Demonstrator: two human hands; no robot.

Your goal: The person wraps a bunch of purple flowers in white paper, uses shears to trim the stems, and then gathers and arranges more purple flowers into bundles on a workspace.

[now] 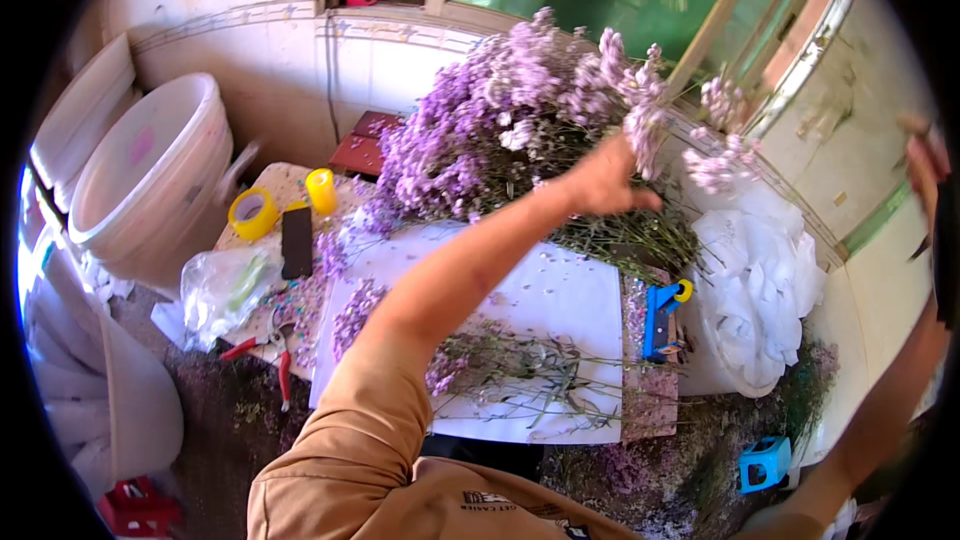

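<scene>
My left arm stretches across the table, and its hand (608,180) is at the right side of a big heap of purple flowers (470,110). Its thumb sticks out apart from the fingers, which are blurred beside pale lilac flower heads (648,120). More lilac blooms (725,155), smeared by motion, hang in the air to the right. At the far right edge my right hand (928,162) is raised; blur hides its fingers and anything in them. A small bunch of purple flowers with green stems (520,375) lies on a white sheet (570,300) before me.
Yellow tape rolls (253,213), a black phone (297,243), a clear plastic bag (225,285) and red-handled pruning shears (270,345) are on the left. A blue tape dispenser (662,322) lies right, near a bag-lined white bin (745,290). White tubs (150,175) stand far left.
</scene>
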